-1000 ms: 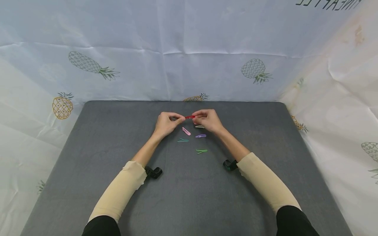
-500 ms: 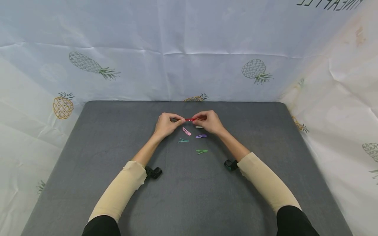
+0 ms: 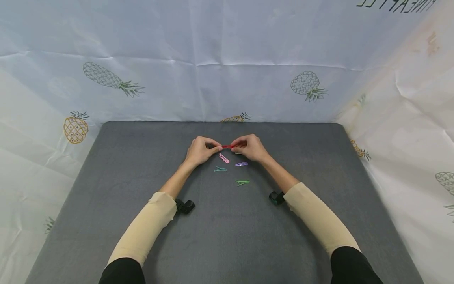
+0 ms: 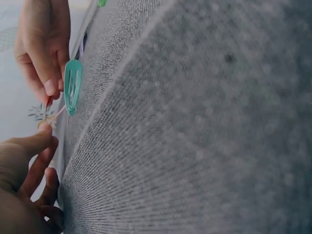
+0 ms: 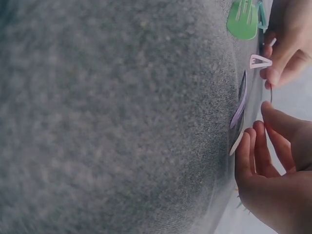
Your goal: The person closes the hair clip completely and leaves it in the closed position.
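As the left hand (image 3: 202,150) at nine o'clock and right hand (image 3: 251,147) at three pinch the ends of a red clip (image 3: 228,146), its handling looks unfinished. Farther out, unheld, a pink clip (image 3: 224,158) and teal clip (image 3: 220,169) lie toward seven, a purple clip (image 3: 242,164) and green clip (image 3: 242,182) toward five, teal and green already splayed. The right wrist view clearly shows a cream clip (image 5: 237,144), mostly covered in the head view.

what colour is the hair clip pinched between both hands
The hair clip is red, seen best in the head view.
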A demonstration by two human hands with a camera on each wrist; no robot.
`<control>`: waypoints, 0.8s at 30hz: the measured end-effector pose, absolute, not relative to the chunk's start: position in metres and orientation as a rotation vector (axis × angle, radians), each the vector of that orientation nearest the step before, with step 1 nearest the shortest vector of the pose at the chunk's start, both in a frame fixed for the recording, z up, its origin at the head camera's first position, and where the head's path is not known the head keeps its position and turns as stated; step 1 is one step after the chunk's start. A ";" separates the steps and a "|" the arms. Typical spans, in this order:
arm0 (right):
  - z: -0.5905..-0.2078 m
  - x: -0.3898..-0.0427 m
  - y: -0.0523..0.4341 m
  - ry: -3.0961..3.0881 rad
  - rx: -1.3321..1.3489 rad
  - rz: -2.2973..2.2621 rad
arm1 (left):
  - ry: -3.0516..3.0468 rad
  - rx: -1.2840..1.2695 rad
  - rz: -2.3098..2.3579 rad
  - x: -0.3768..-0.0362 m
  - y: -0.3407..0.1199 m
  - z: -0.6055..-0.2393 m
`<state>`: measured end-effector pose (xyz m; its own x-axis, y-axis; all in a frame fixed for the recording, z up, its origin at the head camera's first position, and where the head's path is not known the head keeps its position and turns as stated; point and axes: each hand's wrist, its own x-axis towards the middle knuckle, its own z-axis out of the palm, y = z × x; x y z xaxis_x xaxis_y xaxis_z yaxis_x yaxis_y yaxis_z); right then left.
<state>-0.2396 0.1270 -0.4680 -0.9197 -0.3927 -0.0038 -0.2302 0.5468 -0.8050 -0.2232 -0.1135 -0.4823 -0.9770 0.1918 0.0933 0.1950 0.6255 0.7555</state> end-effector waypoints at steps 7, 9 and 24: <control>-0.469 -0.242 0.128 2.611 -0.540 -1.269 | -2.847 -0.364 -1.301 -0.226 -0.113 -0.484; -0.468 -0.242 0.127 2.606 -0.535 -1.266 | -2.856 -0.365 -1.291 -0.226 -0.113 -0.484; -0.472 -0.246 0.124 2.631 -0.535 -1.176 | -2.914 -0.333 -1.227 -0.229 -0.114 -0.487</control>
<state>-0.2462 0.1236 -0.4715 -0.9120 -0.4081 -0.0426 -0.2404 0.6154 -0.7506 -0.2293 -0.1137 -0.4871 -0.9774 0.2064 0.0463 0.1774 0.6804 0.7111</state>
